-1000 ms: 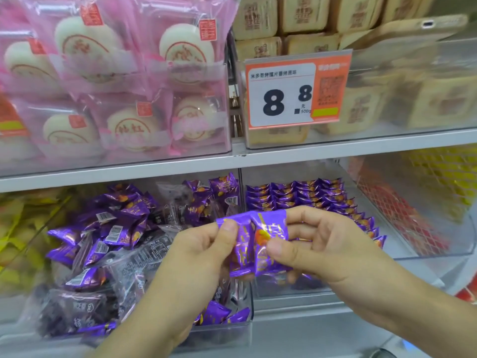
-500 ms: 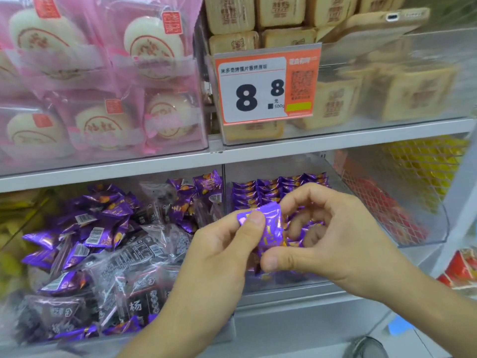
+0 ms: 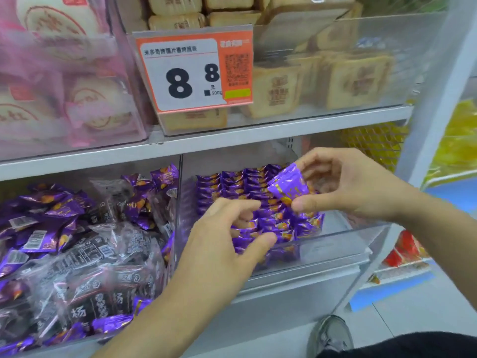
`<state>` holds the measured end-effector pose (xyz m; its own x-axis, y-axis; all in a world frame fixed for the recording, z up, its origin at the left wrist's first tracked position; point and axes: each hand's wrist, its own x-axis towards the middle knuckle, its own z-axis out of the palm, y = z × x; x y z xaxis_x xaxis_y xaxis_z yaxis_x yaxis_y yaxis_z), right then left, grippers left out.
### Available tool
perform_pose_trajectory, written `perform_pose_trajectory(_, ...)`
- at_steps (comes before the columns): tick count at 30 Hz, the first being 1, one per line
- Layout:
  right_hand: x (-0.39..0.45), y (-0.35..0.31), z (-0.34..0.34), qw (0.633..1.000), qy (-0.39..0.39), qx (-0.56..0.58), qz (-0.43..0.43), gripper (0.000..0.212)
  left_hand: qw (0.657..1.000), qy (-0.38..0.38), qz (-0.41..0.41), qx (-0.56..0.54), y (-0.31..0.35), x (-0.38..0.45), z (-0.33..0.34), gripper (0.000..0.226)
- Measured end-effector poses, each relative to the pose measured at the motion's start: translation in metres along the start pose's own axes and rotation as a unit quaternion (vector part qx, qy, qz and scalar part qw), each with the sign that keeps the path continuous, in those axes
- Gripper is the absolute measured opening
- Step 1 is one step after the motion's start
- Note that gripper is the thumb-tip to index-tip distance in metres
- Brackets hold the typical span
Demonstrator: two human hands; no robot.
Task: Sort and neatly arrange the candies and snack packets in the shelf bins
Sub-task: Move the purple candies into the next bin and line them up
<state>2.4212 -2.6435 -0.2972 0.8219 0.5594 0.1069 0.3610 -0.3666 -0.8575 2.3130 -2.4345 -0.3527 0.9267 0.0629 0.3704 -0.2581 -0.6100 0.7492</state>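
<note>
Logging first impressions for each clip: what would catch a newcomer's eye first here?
The orange price tag with its bold 8.8 at top centre stands out most. Below it, the right hand holds one purple candy packet above the neat purple rows in the clear right bin, the left hand open over them. At left, loose purple packets lie jumbled.

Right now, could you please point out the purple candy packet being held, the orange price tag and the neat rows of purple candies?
purple candy packet [image 3: 286,183]: head view, middle of the wrapper.
orange price tag [image 3: 180,73]: head view, white panel.
neat rows of purple candies [image 3: 232,184]: head view, back rows.
</note>
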Motion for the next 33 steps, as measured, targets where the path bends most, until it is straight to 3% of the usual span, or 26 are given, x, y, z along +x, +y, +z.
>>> perform_pose_trajectory(2,0.005,0.020,-0.023,0.985,0.008,-0.159,0.065,0.049,0.994,-0.046,0.026,0.094,-0.011,0.002,0.012,0.038)
perform_pose_trajectory(4,0.009,0.033,-0.037,0.944,-0.015,-0.297,0.147,0.045,0.987,-0.076,0.040,0.138,-0.012,0.004,0.026,0.029)
perform_pose_trajectory(6,0.015,0.038,-0.037,0.919,-0.071,-0.341,0.184,0.046,0.979,-0.099,0.045,0.174,-0.008,0.006,0.040,0.017)
perform_pose_trajectory(11,0.029,0.048,-0.025,0.907,-0.154,-0.322,0.224,0.046,0.983,-0.090,0.020,0.161,-0.011,0.012,0.050,0.007)
perform_pose_trajectory(16,0.035,0.067,-0.022,0.904,-0.192,-0.294,0.243,0.029,0.987,-0.102,-0.003,0.128,-0.013,0.015,0.044,0.007)
perform_pose_trajectory(28,0.030,0.078,-0.019,0.927,-0.151,-0.217,0.266,0.028,0.986,-0.103,-0.010,0.134,-0.016,0.015,0.045,0.006)
perform_pose_trajectory(30,0.031,0.078,-0.019,0.917,-0.142,-0.243,0.283,0.030,0.985,-0.105,-0.011,0.134,-0.016,0.015,0.045,0.006)
perform_pose_trajectory(33,0.032,0.077,-0.013,0.886,-0.140,-0.340,0.282,0.015,0.986,-0.102,-0.010,0.132,-0.016,0.016,0.046,0.006)
